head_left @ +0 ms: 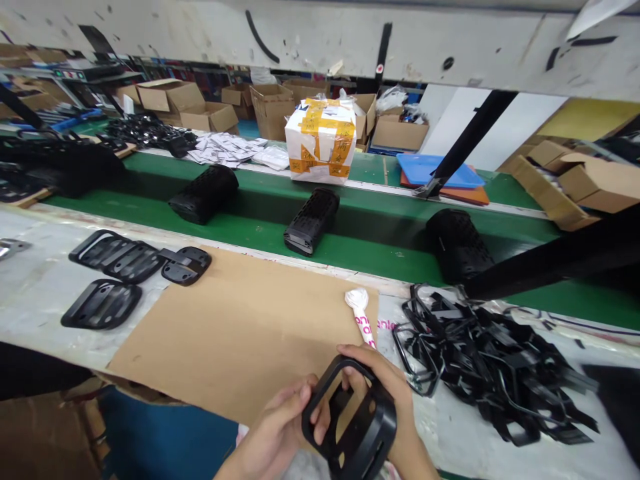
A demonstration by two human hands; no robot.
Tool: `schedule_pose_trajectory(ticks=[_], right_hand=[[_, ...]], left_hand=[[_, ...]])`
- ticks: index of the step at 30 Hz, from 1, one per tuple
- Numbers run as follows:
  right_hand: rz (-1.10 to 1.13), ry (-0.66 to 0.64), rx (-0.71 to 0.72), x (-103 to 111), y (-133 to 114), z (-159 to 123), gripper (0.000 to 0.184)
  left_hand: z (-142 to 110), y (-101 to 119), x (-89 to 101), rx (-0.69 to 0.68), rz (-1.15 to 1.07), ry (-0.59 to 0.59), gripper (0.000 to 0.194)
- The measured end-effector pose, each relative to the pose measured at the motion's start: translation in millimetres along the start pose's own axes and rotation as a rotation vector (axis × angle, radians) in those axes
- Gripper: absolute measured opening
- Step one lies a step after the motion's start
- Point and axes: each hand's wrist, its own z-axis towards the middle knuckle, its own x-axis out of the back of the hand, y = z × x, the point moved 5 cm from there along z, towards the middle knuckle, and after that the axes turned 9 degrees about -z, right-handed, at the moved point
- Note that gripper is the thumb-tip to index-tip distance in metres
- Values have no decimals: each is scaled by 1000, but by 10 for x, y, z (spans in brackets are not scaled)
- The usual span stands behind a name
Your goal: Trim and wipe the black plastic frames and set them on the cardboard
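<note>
Between both hands a black plastic frame (383, 427) with rounded corners and slotted openings is held up over the near edge of the bench. My left hand (285, 420) grips its left side, thumb on the rim and fingers reaching inside. Around the upper right side is my right hand (395, 387), with some fingers showing through the opening. Below and behind the frame lies a flat sheet of brown cardboard (240, 320). A white plastic-wrapped stick with pink print (358, 307) rests on its right part.
Black plastic plates (103, 303) lie at the left. A tangled heap of black frames and strips (500, 367) covers the right. Black housings (313, 220) stand on the green conveyor belt (260, 233); a taped white box (320, 143) sits behind. A dark post (470, 140) slants across.
</note>
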Motion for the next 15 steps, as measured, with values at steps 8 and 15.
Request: schedule_pose_trajectory(ticks=[8, 15], right_hand=[[-52, -14, -88, -22, 47, -36, 16], [-110, 22, -184, -66, 76, -111, 18]], left_hand=[[-28, -79, 77, 58, 15, 73, 56], [-73, 0, 25, 107, 92, 110, 59]])
